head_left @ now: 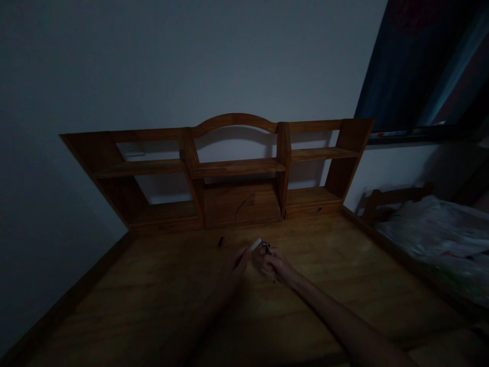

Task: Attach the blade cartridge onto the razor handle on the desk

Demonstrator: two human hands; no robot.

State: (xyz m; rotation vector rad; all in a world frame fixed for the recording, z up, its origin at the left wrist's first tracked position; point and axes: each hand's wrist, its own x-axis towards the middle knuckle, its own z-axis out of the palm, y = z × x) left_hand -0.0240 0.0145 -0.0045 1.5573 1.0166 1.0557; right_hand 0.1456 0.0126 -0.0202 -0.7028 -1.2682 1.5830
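My left hand [240, 259], in shadow over the wooden desktop, has its fingers closed on a short white stick-like piece [255, 245] that slants up to the right. My right hand [274, 264] is wrapped around a small metal tool [265, 245] with a shiny head, too dim to name more exactly. The tool's head is close to the upper end of the white piece; whether they touch I cannot tell. Left of and beyond my hands, a small black object [220, 241] lies on the desktop.
A wooden shelf unit [239, 167] stands along the back of the desktop [160, 285] against the wall. Raised wooden edging [389, 247] borders the right side. Beyond it are a wooden chair [397, 196] and translucent plastic bags [439, 229]. The room is dim.
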